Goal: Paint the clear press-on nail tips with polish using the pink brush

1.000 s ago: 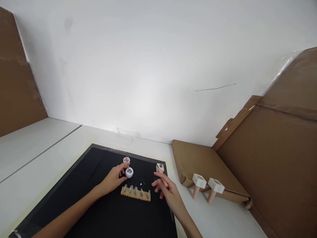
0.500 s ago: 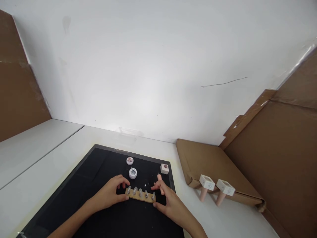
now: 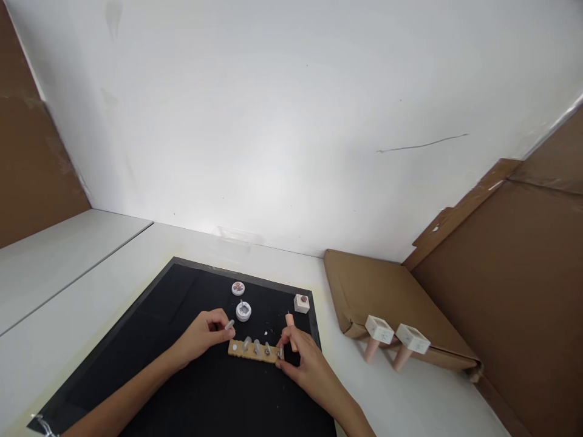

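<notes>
Tip (image 3: 229, 325) (perhaps nail-shaped) pinched by left hand (image 3: 200, 335); right hand (image 3: 312, 362) holds pink tool (image 3: 289, 319); jar (image 3: 243, 318) beyond.

Rm btwn jar (image 3: 243, 312), block (image 3: 301, 305) (obst.)

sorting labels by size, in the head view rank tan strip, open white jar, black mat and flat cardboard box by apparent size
1. black mat
2. flat cardboard box
3. tan strip
4. open white jar
</notes>
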`<move>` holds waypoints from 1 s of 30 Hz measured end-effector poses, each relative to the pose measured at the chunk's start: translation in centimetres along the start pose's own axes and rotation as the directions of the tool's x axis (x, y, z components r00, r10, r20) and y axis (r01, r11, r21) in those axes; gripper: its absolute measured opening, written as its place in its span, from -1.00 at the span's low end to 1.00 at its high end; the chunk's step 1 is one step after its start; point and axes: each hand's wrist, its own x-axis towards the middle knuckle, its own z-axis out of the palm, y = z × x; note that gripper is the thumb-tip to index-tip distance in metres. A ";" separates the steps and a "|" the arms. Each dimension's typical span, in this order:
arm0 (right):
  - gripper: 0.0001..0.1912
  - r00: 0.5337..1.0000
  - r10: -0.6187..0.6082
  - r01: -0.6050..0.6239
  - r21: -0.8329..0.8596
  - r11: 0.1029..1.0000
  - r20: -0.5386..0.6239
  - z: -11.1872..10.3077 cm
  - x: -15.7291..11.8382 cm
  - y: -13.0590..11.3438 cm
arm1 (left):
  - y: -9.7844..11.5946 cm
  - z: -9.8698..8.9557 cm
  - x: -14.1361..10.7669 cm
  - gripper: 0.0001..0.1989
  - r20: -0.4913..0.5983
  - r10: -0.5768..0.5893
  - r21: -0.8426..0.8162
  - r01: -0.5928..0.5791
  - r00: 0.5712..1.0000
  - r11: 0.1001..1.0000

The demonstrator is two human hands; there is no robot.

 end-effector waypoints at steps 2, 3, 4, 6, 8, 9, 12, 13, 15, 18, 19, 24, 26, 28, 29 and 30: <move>-0.72 1.000 -0.017 0.017 0.019 1.000 -0.001 -0.3 -0.1 -0.1 | 0.8 -0.2 -0.2 -0.66 -0.020 0.008 -0.075 -0.010 1.000 0.997; -0.71 1.000 -0.028 0.028 0.031 0.999 -0.006 -0.6 -0.2 -0.1 | 1.4 -0.3 -0.2 -0.66 -0.030 0.016 -0.109 -0.019 0.999 0.994; -0.72 0.999 -0.041 0.041 0.045 0.998 -0.016 -1.0 -0.3 -0.3 | 2.1 -0.3 -0.3 -0.67 -0.040 0.027 -0.140 -0.033 0.999 0.990; -0.81 0.996 -0.067 0.072 0.074 0.995 -0.065 -1.9 -0.4 -1.0 | 3.8 -0.3 -0.2 -0.69 -0.058 0.062 -0.193 -0.072 0.996 0.979; -0.91 0.986 -0.094 0.109 0.103 0.989 -0.140 -3.2 -0.5 -2.3 | 5.9 -0.3 0.0 -0.73 -0.066 0.105 -0.233 -0.117 0.992 0.965; -0.86 0.978 -0.109 0.131 0.118 0.984 -0.177 -3.9 -0.6 -3.3 | 7.1 -0.3 0.2 -0.75 -0.068 0.125 -0.248 -0.139 0.990 0.959; -0.72 0.954 -0.206 0.244 0.165 0.956 -0.220 -6.1 -1.0 -6.9 | 10.8 0.0 0.7 -0.81 -0.071 0.187 -0.285 -0.200 0.980 0.938; -0.67 0.930 -0.287 0.340 0.233 0.911 -0.231 -6.8 -1.1 -8.1 | 11.9 0.2 0.8 -0.82 -0.071 0.200 -0.295 -0.212 0.977 0.932; -0.62 0.847 -0.407 0.508 0.294 0.810 -0.343 -7.9 -1.2 -10.3 | 13.8 0.7 1.0 -0.85 -0.062 0.205 -0.308 -0.214 0.977 0.927; -0.60 0.712 -0.419 0.624 0.234 0.745 -0.564 -8.8 -1.1 -12.2 | 15.6 1.6 1.0 -0.87 -0.048 0.174 -0.330 -0.180 0.984 0.927; -0.59 0.676 -0.408 0.639 0.213 0.739 -0.613 -8.9 -1.0 -12.4 | 16.0 1.9 0.9 -0.88 -0.043 0.161 -0.343 -0.165 0.986 0.925; -0.65 0.647 -0.409 0.673 0.231 0.702 -0.644 -8.7 -0.4 -12.6 | 16.7 2.2 -0.1 -0.91 0.021 0.222 -0.358 -0.200 0.975 0.912; -0.72 0.659 -0.426 0.686 0.261 0.679 -0.620 -8.6 -0.3 -12.8 | 16.6 2.2 -0.6 -0.92 0.035 0.246 -0.346 -0.219 0.969 0.912; -0.77 0.676 -0.439 0.691 0.301 0.657 -0.592 -8.6 -0.3 -13.0 | 16.5 2.2 -0.8 -0.95 0.053 0.241 -0.330 -0.211 0.969 0.920; -0.78 0.688 -0.440 0.688 0.325 0.649 -0.577 -8.6 -0.3 -13.1 | 16.4 2.2 -0.9 -0.96 0.062 0.238 -0.320 -0.206 0.969 0.925; -0.78 0.700 -0.441 0.683 0.346 0.643 -0.562 -8.6 -0.3 -13.2 | 16.3 2.2 -1.0 -0.97 0.069 0.239 -0.311 -0.207 0.968 0.927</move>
